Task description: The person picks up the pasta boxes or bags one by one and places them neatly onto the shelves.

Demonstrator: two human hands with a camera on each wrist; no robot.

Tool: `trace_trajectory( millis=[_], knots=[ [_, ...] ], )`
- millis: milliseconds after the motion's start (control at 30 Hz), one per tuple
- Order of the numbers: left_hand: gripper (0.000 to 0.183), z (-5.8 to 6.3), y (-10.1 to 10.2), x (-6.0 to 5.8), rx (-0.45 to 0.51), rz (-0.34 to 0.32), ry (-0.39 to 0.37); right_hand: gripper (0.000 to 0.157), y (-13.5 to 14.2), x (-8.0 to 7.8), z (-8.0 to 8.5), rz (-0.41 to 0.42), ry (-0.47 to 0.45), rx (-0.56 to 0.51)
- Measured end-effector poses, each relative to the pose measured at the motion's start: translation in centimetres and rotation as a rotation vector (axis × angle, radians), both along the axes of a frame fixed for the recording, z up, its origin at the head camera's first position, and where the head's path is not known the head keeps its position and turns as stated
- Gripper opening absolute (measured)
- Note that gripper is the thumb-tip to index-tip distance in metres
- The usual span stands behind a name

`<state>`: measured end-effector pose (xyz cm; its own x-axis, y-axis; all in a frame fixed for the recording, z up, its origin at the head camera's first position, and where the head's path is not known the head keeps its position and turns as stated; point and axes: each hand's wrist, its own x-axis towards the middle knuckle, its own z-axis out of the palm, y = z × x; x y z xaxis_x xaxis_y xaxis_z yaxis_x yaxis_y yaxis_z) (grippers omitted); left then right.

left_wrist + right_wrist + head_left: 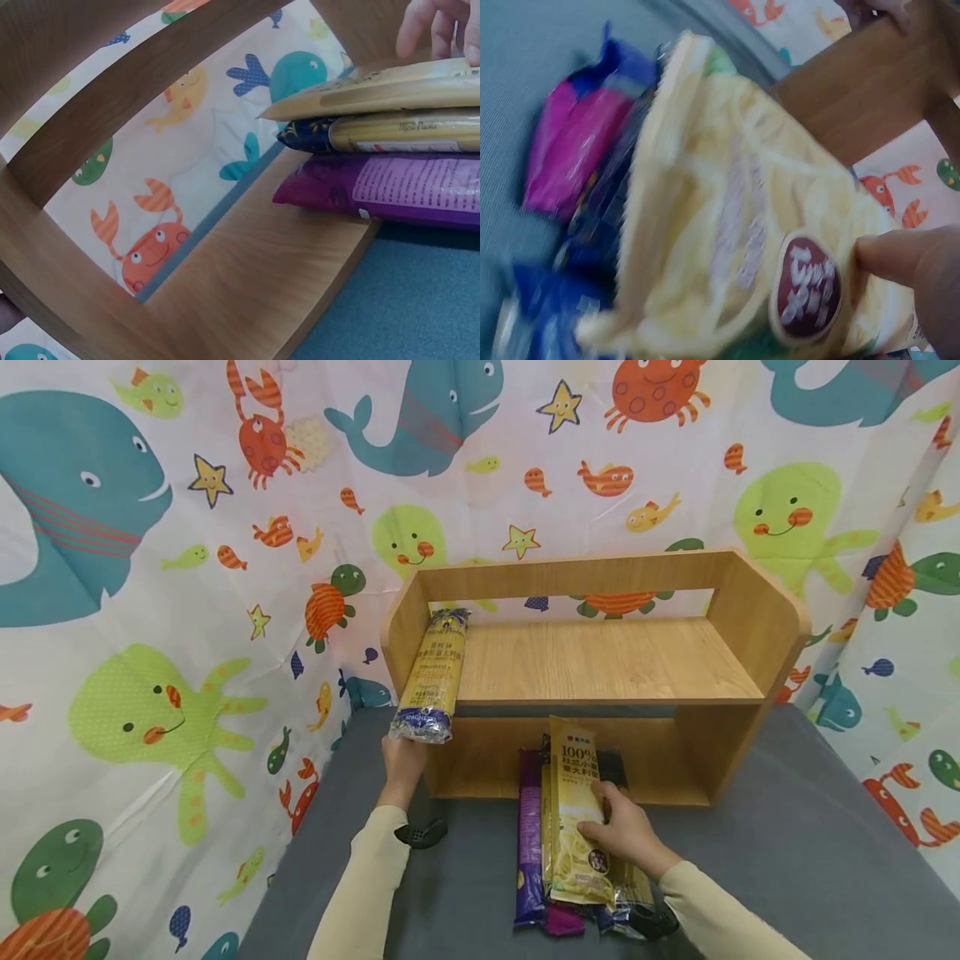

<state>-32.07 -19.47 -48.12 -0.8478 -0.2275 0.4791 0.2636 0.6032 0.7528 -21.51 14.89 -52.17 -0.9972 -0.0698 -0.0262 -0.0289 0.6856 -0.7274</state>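
Observation:
My right hand [626, 831] grips a pale yellow pasta packet [577, 860], thumb [900, 255] on its printed front. The packet is tilted above other pasta packs: a purple one [531, 835], a yellow one with a dark blue end [304, 135] and more, partly hidden under it. My left hand [405, 764] is at the left side panel of a wooden shelf unit [607, 660], its fingers [901, 21] curled over the panel's edge. Just above this hand, a yellow and blue spaghetti pack [435, 672] lies on the upper shelf, its end jutting past the front edge.
The shelf unit stands on a grey tabletop [465, 885], with an open lower compartment [480, 756]. Behind and to both sides hangs a white cloth [202, 693] printed with sea animals. A magenta pack end [581, 150] shows under the pile.

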Motion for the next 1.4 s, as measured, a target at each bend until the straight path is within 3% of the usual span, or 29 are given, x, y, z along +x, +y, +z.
trace_trajectory(
  millis=[400, 733, 1033, 1167, 1400],
  knots=[
    [0.035, -0.2, 0.1, 0.0, 0.008, -0.005, 0.013, 0.083, -1.4, -1.1, 0.2, -0.069, -0.035, -0.004],
    [0.032, -0.1, 0.1, 0.1, -0.019, 0.004, 0.025, 0.087, -2.1, -1.7, 0.5, -0.019, -0.051, -0.064],
    [0.033, -0.1, 0.2, 0.1, 0.004, -0.004, 0.004, 0.090, -2.2, -2.3, 0.3, -0.028, -0.120, -0.162],
    [0.034, -0.2, 0.3, 0.0, 0.010, -0.008, -0.011, 0.089, -1.9, -2.3, 0.1, -0.019, -0.124, -0.193],
    [0.032, -0.1, 0.1, -0.1, -0.052, -0.002, 0.040, 0.090, -1.5, -1.4, -0.2, -0.006, -0.125, -0.222]
  ],
)
